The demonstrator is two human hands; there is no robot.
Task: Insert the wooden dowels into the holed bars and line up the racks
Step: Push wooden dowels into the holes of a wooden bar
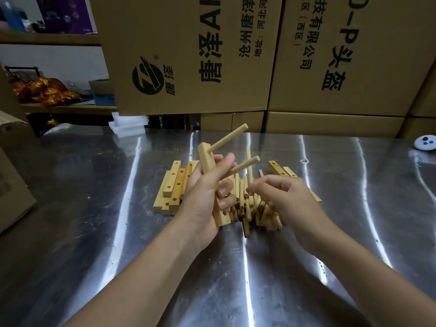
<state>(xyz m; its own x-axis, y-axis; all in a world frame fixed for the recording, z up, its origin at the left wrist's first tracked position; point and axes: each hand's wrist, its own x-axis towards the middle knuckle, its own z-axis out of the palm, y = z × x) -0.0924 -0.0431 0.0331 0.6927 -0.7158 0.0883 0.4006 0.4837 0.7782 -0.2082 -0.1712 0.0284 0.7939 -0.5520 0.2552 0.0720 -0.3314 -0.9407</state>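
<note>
Left hand grips a pale holed wooden bar, its round wooden pegs pointing two o'clock. Right hand pinches a thin round wooden dowel.

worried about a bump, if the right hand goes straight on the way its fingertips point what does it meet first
The right hand, pinching a dowel, would likely meet the left hand gripping the holed bar first; depth is unclear.

Two forearms were bare up to the wrists, left hand and right hand were bare as well, fingernails were short, plain and unpainted, the arms were slim.
</note>
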